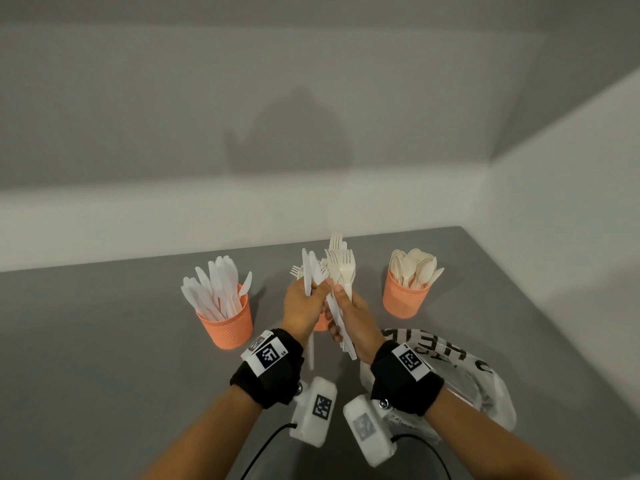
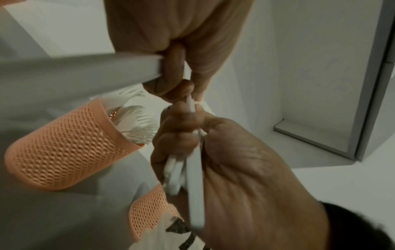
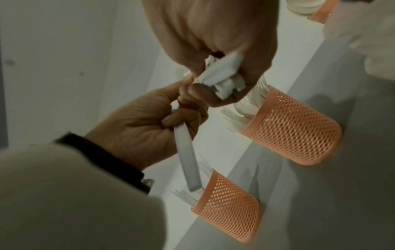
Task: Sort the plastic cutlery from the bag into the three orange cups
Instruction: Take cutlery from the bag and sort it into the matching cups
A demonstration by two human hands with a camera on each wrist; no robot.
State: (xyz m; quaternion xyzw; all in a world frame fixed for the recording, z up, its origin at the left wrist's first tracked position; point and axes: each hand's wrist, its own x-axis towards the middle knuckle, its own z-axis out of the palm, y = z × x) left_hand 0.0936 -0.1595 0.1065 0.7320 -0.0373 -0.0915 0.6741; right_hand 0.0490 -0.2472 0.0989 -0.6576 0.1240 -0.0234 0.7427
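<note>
The three cups (image 1: 227, 327) are orange, their walls a fine mesh of small holes. The knives (image 1: 214, 289) are white; the forks (image 1: 341, 268) and spoons (image 1: 415, 268) are a creamier off-white. The table (image 1: 104, 341) is plain grey, the wall (image 1: 242, 98) white. The bag (image 1: 485, 382) is clear with black lettering. The wristbands (image 1: 266, 368) are black and carry white tags (image 1: 268, 355) with black square-block patterns.

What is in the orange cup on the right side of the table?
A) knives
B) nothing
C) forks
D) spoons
D: in the head view the right orange cup holds a bunch of spoons, their round bowls sticking up above the rim, while the knives stand in the left orange cup.
</note>
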